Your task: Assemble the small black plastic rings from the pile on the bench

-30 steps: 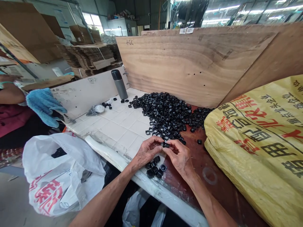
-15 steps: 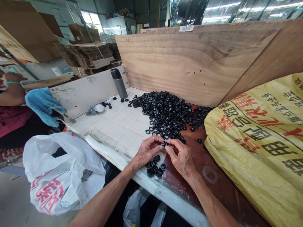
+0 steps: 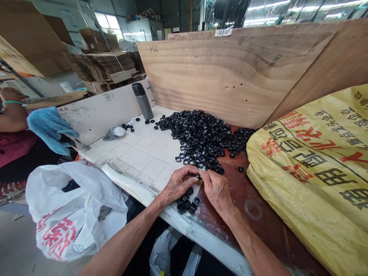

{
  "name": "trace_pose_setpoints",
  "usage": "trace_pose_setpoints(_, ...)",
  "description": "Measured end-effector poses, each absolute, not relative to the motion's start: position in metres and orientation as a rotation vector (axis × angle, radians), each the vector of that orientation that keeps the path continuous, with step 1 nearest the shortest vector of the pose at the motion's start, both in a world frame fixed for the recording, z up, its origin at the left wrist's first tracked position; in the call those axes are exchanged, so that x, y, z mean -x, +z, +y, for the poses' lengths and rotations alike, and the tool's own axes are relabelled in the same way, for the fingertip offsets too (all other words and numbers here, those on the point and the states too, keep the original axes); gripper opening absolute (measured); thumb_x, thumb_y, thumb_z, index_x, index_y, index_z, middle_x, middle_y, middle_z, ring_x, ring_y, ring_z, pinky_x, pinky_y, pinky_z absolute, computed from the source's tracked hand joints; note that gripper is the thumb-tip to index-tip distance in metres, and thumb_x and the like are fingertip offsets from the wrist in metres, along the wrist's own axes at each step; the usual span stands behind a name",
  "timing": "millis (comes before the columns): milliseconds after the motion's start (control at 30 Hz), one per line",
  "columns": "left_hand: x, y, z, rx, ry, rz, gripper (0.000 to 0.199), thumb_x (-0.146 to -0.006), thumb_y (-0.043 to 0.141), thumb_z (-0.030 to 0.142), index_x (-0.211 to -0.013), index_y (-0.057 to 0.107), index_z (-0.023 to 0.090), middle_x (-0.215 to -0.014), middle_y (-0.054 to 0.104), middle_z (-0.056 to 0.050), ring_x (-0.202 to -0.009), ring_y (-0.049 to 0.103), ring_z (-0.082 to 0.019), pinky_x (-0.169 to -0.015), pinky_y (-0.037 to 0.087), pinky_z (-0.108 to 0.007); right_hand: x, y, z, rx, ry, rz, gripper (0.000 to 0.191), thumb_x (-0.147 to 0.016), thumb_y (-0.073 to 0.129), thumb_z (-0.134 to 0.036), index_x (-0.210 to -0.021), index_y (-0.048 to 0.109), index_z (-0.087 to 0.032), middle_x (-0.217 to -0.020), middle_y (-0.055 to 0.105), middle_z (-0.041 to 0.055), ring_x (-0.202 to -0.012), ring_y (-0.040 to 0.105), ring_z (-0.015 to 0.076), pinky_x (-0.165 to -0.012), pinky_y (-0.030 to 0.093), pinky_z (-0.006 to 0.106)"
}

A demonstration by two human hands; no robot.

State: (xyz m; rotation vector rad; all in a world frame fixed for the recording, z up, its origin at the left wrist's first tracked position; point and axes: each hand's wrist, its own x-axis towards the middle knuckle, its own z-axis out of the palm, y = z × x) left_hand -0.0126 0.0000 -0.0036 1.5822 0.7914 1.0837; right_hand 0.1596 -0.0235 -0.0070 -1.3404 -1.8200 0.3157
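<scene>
Between thumb and fingertips my left hand [image 3: 181,183] pinches a small black plastic ring-like part [image 3: 197,176]. My right hand [image 3: 215,188] meets it from the other side, its thumb and forefinger closed at the part's edge; whether they grip it too, or something tiny, is hidden by the fingers. Just beyond both hands lies a big heap of black plastic rings [image 3: 198,132], some lying singly at its near edge. Below my left hand, close to the table edge, sits a small cluster of black caps [image 3: 188,203].
A yellow printed sack [image 3: 310,180] bulges over the right side. Wooden boards [image 3: 230,73] wall the back. At the far left corner stands a grey flask [image 3: 143,101], near a small plastic bag [image 3: 114,133]. A white bag [image 3: 71,207] hangs left; a person's arm [image 3: 13,113] shows beyond.
My right fingers have turned and curled in more at the black part, covering its right end. My left hand has hardly moved. The view has shifted slightly.
</scene>
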Motion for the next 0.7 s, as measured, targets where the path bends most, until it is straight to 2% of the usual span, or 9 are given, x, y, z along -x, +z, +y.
trace_pose_setpoints(133,0.011,-0.001,0.0,-1.491,1.069,0.794,0.024,-0.086,0.069,0.034,-0.101,0.067,0.015,-0.104,0.066,-0.009,-0.096,0.063,-0.02,-0.091,0.05,-0.033,-0.159,0.001,-0.026,1.274,0.403,-1.712,0.02,-0.099,0.048,-0.032,-0.095,0.063,-0.02,-0.083,0.066,0.0048,-0.071,0.061,0.0158,-0.068,0.048,0.025)
trace_pose_setpoints(233,0.011,0.002,-0.001,-1.413,1.083,0.799,0.025,-0.085,0.07,0.034,-0.102,0.066,0.016,-0.103,0.065,-0.008,-0.095,0.063,-0.019,-0.089,0.051,-0.032,-0.161,0.004,-0.026,1.181,0.455,-1.78,0.018,-0.097,0.048,-0.028,-0.101,0.064,-0.02,-0.091,0.066,0.0069,-0.081,0.064,0.018,-0.074,0.05,0.027)
trace_pose_setpoints(333,0.012,0.003,-0.001,-1.457,1.097,0.8,0.025,-0.086,0.069,0.036,-0.099,0.066,0.015,-0.102,0.065,-0.008,-0.095,0.062,-0.019,-0.089,0.05,-0.032,-0.164,-0.002,-0.022,1.22,0.389,-1.832,0.02,-0.098,0.048,-0.027,-0.092,0.066,-0.02,-0.08,0.067,0.0054,-0.074,0.063,0.0175,-0.07,0.048,0.026)
trace_pose_setpoints(467,0.012,0.0,-0.001,-1.558,1.08,0.781,0.024,-0.088,0.067,0.034,-0.101,0.066,0.014,-0.104,0.065,-0.01,-0.097,0.062,-0.02,-0.091,0.049,-0.033,-0.165,-0.009,-0.019,1.366,0.275,-1.892,0.039,-0.101,0.042,-0.032,-0.071,0.063,-0.019,-0.058,0.058,0.0018,-0.054,0.054,0.0142,-0.056,0.039,0.025)
trace_pose_setpoints(533,0.012,0.0,0.0,-1.522,1.086,0.764,0.023,-0.087,0.067,0.033,-0.101,0.066,0.014,-0.104,0.064,-0.009,-0.097,0.062,-0.019,-0.09,0.05,-0.032,-0.164,-0.006,-0.021,1.381,0.306,-1.855,0.036,-0.102,0.042,-0.034,-0.079,0.065,-0.019,-0.059,0.058,0.0007,-0.053,0.054,0.0137,-0.055,0.039,0.024)
trace_pose_setpoints(633,0.011,0.001,0.0,-1.441,1.101,0.769,0.023,-0.086,0.069,0.032,-0.1,0.065,0.015,-0.102,0.063,-0.008,-0.095,0.062,-0.019,-0.089,0.05,-0.031,-0.162,0.0,-0.025,1.307,0.443,-1.776,0.026,-0.1,0.046,-0.035,-0.103,0.065,-0.017,-0.074,0.066,0.0025,-0.064,0.06,0.0143,-0.062,0.044,0.022)
trace_pose_setpoints(700,0.011,0.002,0.0,-1.413,1.107,0.788,0.023,-0.086,0.069,0.033,-0.1,0.065,0.015,-0.102,0.063,-0.007,-0.093,0.062,-0.018,-0.087,0.051,-0.031,-0.162,0.003,-0.026,1.293,0.475,-1.781,0.027,-0.099,0.048,-0.035,-0.091,0.066,-0.017,-0.073,0.065,0.003,-0.064,0.06,0.0142,-0.063,0.044,0.022)
